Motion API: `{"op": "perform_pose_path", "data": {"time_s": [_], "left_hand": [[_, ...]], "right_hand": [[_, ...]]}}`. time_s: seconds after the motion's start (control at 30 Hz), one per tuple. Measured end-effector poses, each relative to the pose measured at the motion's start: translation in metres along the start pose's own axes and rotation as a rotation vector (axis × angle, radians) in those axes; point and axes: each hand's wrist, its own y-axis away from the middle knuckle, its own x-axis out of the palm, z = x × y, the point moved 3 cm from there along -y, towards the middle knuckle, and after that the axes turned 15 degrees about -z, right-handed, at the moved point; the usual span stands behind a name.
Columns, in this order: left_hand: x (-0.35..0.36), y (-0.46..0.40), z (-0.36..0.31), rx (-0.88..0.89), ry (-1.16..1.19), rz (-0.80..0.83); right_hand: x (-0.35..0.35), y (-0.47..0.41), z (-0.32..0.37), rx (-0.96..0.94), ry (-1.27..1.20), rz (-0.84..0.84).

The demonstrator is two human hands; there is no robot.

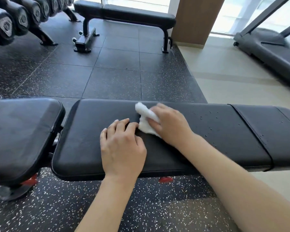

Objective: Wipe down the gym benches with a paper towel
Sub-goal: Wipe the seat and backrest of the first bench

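A black padded bench (199, 131) is seen running across the middle of the frame, with a separate seat pad (22, 131) beside it at the left edge. A crumpled white paper towel (145, 118) is pressed against the bench top, just above the centre of the frame, by the right hand (171, 124), whose fingers (155, 122) are curled over the towel and clasp it against the padding. The left hand (122, 148) is laid palm down on the bench, just left of and below the towel, its fingers (124, 126) relaxed and only slightly bent, nothing being gripped; its fingertips lie just beside the towel's lower edge. Water droplets (208, 114) are scattered over the bench surface to the right of the right hand, toward a seam in the pad. A second flat bench (132, 15) is set on the black rubber tiled floor (115, 72) in the upper centre of the frame. A row of dumbbells (15, 17) on a rack is seen at the upper left, and part of a treadmill (271, 47) stands on the pale flooring at the upper right.
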Motion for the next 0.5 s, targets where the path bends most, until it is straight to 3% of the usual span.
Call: {"op": "perform_pose_path", "data": {"time_s": [0.1,0.2,0.37,0.5], "left_hand": [[-0.001,0.0,0.0,-0.002,0.003,-0.003],[-0.001,0.0,0.002,-0.001,0.023,-0.013],[-0.001,0.002,0.005,0.001,0.045,-0.015],[0.001,0.001,0.003,-0.019,0.058,-0.018]], "right_hand": [[0.032,-0.068,-0.012,0.109,0.113,0.032],[0.048,-0.081,-0.006,0.192,0.164,0.002],[0.005,0.016,0.017,0.088,0.006,-0.068],[-0.045,0.095,0.005,-0.015,-0.065,-0.01]]}}
